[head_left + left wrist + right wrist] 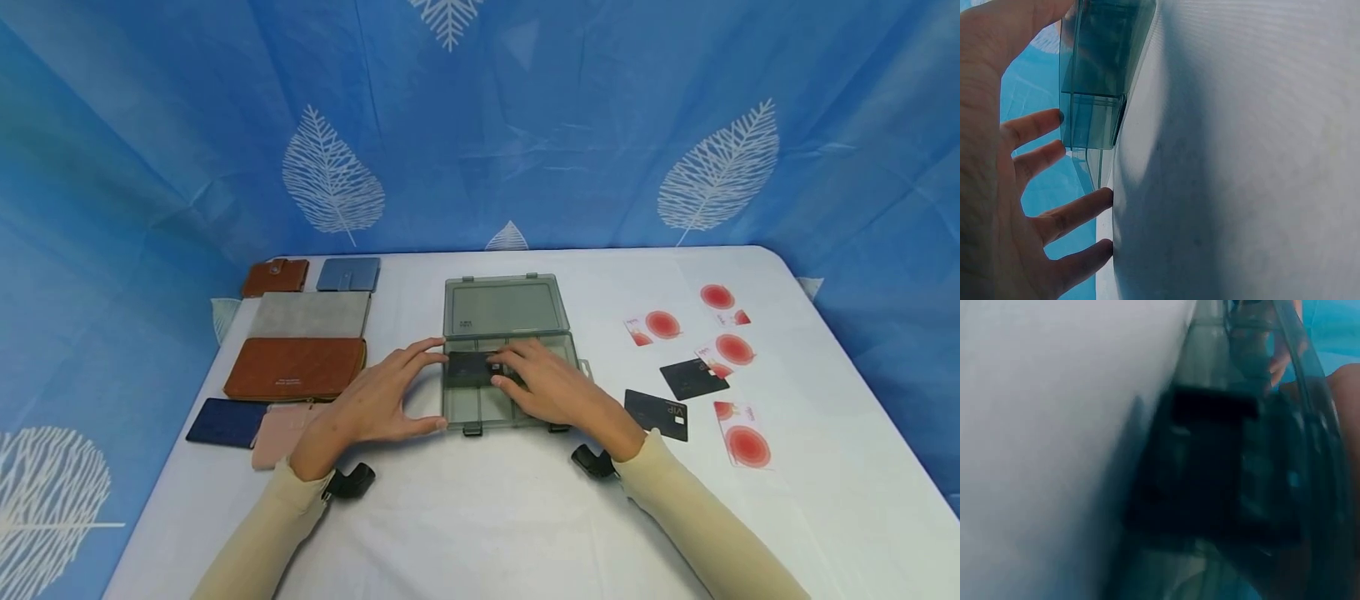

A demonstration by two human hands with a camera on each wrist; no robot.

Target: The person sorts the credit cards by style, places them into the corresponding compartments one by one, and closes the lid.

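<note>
A translucent grey-green plastic box (480,408) with compartments lies on the table, its lid (504,307) folded back away from me. Across its compartments is a black card (467,369), whose right end my right hand (551,385) pinches between thumb and fingers. My left hand (386,398) is spread at the box's left side, fingertips right at its wall and thumb near the front left corner. From the left wrist, its fingers (1072,215) look extended along the box side (1094,119). The right wrist view is blurred, with the box wall (1319,437) across it.
To the left lie a brown wallet (296,368), a grey one (311,314), a navy one (225,422), a pink one (281,433) and small brown (274,277) and blue (348,274) ones. Black cards (656,414) and several red-and-white cards (745,435) lie to the right.
</note>
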